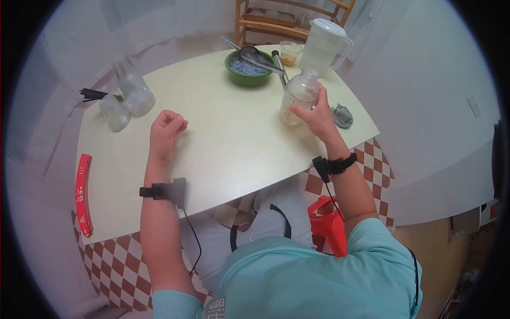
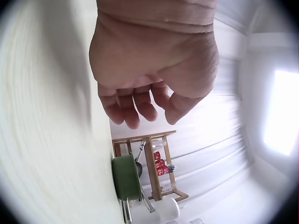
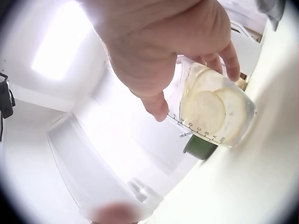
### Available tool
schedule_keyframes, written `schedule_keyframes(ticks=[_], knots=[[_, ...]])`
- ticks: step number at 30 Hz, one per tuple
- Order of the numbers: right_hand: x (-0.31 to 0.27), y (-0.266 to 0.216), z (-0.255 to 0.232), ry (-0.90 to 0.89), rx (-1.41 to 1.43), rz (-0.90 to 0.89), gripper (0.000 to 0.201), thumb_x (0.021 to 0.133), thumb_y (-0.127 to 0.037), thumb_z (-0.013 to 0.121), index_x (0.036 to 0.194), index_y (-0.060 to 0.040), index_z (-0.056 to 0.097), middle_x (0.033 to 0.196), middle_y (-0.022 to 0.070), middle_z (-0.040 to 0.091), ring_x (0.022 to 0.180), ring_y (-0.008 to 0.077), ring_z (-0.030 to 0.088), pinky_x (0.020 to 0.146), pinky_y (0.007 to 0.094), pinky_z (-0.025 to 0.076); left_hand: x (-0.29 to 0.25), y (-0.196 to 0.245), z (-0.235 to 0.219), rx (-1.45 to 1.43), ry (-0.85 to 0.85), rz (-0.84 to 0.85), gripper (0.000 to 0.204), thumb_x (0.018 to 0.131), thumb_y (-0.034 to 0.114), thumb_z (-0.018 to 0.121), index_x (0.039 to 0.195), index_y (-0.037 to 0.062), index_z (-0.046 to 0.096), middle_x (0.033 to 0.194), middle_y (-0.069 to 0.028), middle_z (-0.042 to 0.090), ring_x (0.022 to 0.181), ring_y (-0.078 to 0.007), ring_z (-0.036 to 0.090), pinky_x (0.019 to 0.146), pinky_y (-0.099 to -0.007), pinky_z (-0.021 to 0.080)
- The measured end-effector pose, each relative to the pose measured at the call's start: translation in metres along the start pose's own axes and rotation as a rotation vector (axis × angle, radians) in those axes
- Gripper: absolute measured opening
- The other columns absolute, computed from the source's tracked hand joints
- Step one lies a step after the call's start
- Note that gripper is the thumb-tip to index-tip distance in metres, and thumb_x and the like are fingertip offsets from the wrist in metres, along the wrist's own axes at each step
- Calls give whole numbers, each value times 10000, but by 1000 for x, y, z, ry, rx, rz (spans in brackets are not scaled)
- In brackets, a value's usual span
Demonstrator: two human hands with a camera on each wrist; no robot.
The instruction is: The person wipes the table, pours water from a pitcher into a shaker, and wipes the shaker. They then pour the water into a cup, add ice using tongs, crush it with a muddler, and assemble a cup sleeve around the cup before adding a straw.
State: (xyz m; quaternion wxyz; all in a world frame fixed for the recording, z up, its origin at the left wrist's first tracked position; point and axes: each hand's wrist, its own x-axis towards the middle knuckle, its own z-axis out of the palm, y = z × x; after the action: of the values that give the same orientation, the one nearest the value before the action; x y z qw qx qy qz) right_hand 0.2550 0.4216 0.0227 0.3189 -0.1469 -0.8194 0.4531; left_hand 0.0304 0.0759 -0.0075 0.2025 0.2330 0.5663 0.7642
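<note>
My right hand (image 1: 320, 116) grips a clear shaker (image 1: 300, 97) near the right side of the table, thumb on one side and fingers round the other. In the right wrist view the shaker (image 3: 212, 109) holds pale round slices in liquid and carries a printed letter scale; my right hand (image 3: 163, 51) is round its upper part. My left hand (image 1: 166, 135) is held over the left-middle of the table with nothing in it. Its fingers hang loosely bent in the left wrist view, where the hand (image 2: 152, 65) touches no object.
A green bowl (image 1: 248, 80) with ice and a scoop (image 1: 255, 56) stands at the back, beside a metal stick (image 1: 282, 72), a small cup (image 1: 289, 53) and a lidded pitcher (image 1: 322, 45). Right lies a grey cloth (image 1: 342, 116); left are clear cups (image 1: 139, 101), black straws (image 1: 93, 94) and a red strip (image 1: 83, 195).
</note>
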Motion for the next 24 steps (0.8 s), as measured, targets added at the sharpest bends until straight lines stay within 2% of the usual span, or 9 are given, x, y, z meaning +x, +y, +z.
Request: schedule_keyframes(ticks=[1, 2, 4, 8, 14, 16, 20, 24], knots=[[6, 4, -9, 50, -17, 23, 1009, 755, -264, 883, 1503, -33, 246, 1399, 173, 512, 1285, 274, 528, 1092, 377, 425, 0, 1, 1, -8, 65, -1, 122, 958, 104, 630, 872, 121, 545, 883, -8, 613, 893, -166, 630, 868, -343, 487], [14, 18, -15, 92, -27, 39, 1025, 757, -278, 885, 1507, -21, 236, 1400, 186, 509, 1286, 287, 529, 1079, 381, 437, 0, 1, 0, -6, 63, -1, 122, 958, 104, 630, 872, 121, 545, 883, -8, 613, 893, -166, 630, 868, -343, 487], [30, 41, -25, 121, -65, 40, 1033, 762, -297, 882, 1510, -14, 228, 1401, 195, 507, 1286, 297, 531, 1073, 388, 443, 3, -2, -6, -42, 111, 12, 187, 941, 90, 616, 806, 140, 497, 813, 5, 570, 797, -152, 591, 791, -318, 461], [55, 58, -34, 181, -166, 56, 1067, 774, -364, 870, 1524, 2, 204, 1412, 226, 502, 1290, 334, 539, 1062, 400, 457, 4, -1, -9, -69, 133, 43, 209, 925, 87, 605, 779, 145, 469, 780, 9, 542, 750, -143, 553, 739, -305, 425], [86, 75, -38, 212, -271, 62, 1096, 773, -405, 870, 1530, 10, 194, 1436, 259, 493, 1305, 362, 536, 1068, 405, 455, 3, 0, -8, -68, 200, 32, 265, 908, 77, 629, 727, 134, 445, 704, -2, 499, 674, -131, 496, 652, -288, 393], [93, 75, -38, 222, -294, 72, 1094, 774, -403, 870, 1529, 10, 195, 1438, 258, 492, 1306, 361, 535, 1072, 406, 452, 4, -1, -9, -65, 218, 63, 321, 907, 88, 641, 688, 143, 413, 657, 10, 441, 631, -127, 462, 611, -284, 363], [102, 77, -43, 193, -277, 79, 1096, 774, -388, 876, 1529, 13, 191, 1455, 260, 473, 1321, 362, 520, 1084, 404, 443, 3, -2, -10, -34, 222, 24, 367, 911, 111, 640, 673, 169, 367, 652, 35, 371, 618, -125, 435, 592, -282, 343], [108, 84, -47, 163, -262, 69, 1093, 776, -368, 877, 1530, 17, 185, 1466, 261, 453, 1326, 364, 512, 1090, 403, 438, 4, 0, -8, -46, 244, 1, 425, 902, 114, 658, 656, 184, 318, 611, 54, 321, 546, -91, 353, 522, -280, 267]])
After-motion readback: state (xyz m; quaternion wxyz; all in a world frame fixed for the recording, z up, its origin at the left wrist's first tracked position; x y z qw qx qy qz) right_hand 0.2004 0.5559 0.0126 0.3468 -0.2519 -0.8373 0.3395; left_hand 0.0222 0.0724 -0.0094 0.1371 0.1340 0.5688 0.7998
